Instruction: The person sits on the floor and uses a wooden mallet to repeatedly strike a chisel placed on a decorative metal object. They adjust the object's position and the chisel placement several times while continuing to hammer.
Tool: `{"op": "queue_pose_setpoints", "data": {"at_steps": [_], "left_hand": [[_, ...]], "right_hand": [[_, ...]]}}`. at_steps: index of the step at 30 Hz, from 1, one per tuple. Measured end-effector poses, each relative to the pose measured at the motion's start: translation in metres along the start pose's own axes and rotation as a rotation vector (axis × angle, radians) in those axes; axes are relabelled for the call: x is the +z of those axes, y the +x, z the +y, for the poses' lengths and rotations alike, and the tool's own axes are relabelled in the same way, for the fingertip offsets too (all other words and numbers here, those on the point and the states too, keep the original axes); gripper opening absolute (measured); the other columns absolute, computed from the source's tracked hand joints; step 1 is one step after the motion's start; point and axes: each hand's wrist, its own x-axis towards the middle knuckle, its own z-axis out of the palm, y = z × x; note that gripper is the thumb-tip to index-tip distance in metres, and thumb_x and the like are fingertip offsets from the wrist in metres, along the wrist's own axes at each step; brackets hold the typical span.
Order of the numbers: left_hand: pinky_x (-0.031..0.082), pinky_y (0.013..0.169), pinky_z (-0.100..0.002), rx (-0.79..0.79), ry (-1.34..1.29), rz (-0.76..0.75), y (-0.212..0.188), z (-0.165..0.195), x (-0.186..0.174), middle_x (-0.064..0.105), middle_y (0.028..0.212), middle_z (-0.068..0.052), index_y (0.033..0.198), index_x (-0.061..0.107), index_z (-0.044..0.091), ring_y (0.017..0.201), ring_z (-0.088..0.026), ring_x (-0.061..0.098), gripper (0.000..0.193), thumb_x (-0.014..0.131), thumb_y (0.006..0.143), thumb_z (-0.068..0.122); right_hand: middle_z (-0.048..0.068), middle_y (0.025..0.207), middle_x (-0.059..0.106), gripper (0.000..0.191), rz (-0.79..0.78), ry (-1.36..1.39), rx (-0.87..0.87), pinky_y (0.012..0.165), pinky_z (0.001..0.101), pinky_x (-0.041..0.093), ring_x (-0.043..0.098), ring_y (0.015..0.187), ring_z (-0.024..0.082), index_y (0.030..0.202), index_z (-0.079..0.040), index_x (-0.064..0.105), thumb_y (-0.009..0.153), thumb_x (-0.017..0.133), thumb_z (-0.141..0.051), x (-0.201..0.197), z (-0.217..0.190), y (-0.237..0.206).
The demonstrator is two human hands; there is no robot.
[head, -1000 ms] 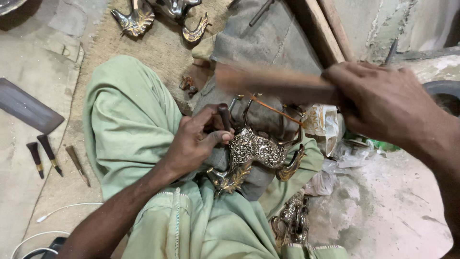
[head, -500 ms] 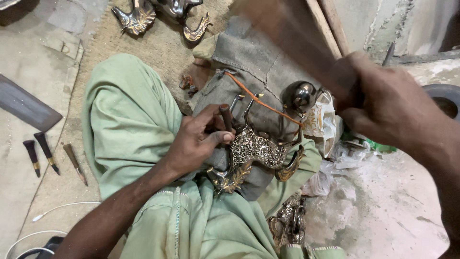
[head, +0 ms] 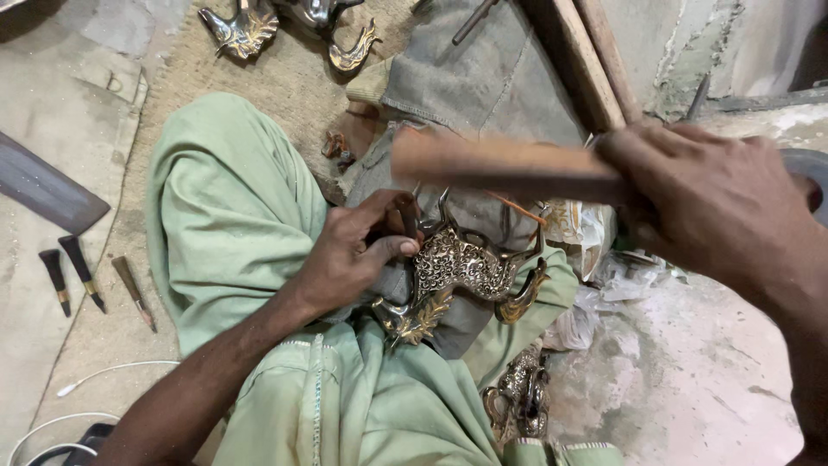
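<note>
My left hand pinches a small dark punch tool upright against an ornate brass animal-shaped ornament that rests on my lap, on a grey cloth over green trousers. My right hand grips a wooden stick held level just above the ornament and the punch; the stick is blurred by motion. A second brass piece lies lower, beside my knee.
Several small chisels lie on the floor at left next to a flat dark blade. More brass ornaments sit on a burlap mat at the top. Wooden slats lean at upper right. White cable lies at lower left.
The wooden stick in my right hand swung up and tilted half a second ago, and has come back down level over the punch. My left hand has stayed on the ornament.
</note>
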Motion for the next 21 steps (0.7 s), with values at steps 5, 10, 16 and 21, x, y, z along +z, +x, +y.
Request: {"op": "queue_pose_setpoints", "data": {"at_steps": [5, 10, 16, 21], "left_hand": [[0.061, 0.072, -0.028, -0.025, -0.023, -0.027, -0.002, -0.003, 0.0, 0.078, 0.09, -0.008, 0.116, 0.063, -0.001, 0.08, -0.01, 0.074, 0.026, 0.072, 0.092, 0.001], [0.06, 0.077, -0.028, 0.018, -0.116, -0.103, -0.005, -0.005, -0.003, 0.078, 0.095, -0.008, 0.12, 0.063, 0.0, 0.086, -0.009, 0.074, 0.031, 0.074, 0.091, 0.0], [0.06, 0.074, -0.026, 0.059, -0.07, -0.08, -0.007, -0.005, -0.001, 0.074, 0.092, -0.006, 0.119, 0.063, 0.001, 0.082, -0.01, 0.07, 0.027, 0.071, 0.093, -0.003], [0.061, 0.077, -0.027, 0.114, -0.01, -0.095, -0.007, -0.009, -0.001, 0.075, 0.095, -0.006, 0.119, 0.062, 0.002, 0.085, -0.01, 0.074, 0.028, 0.071, 0.093, -0.004]], "right_hand": [[-0.002, 0.127, 0.067, 0.057, 0.071, -0.069, -0.003, 0.069, 0.0407, 0.059, 0.068, 0.11, 0.017, 0.14, -0.023, 0.057, 0.087, 0.069, -0.04, -0.005, -0.015, -0.009], [-0.004, 0.123, 0.069, 0.073, 0.163, -0.108, 0.052, 0.075, 0.0358, 0.061, 0.071, 0.1, 0.014, 0.142, -0.027, 0.056, 0.075, 0.077, -0.046, -0.002, -0.014, -0.025], [0.007, 0.105, 0.071, 0.061, 0.481, 0.333, -0.042, 0.071, 0.0345, 0.059, 0.068, 0.083, 0.018, 0.139, -0.013, 0.058, 0.083, 0.073, -0.031, 0.011, -0.009, -0.028], [0.009, 0.111, 0.071, 0.052, 0.248, 0.13, 0.025, 0.073, 0.0406, 0.056, 0.068, 0.088, 0.021, 0.134, -0.011, 0.06, 0.086, 0.069, -0.029, 0.012, -0.012, -0.021]]}}
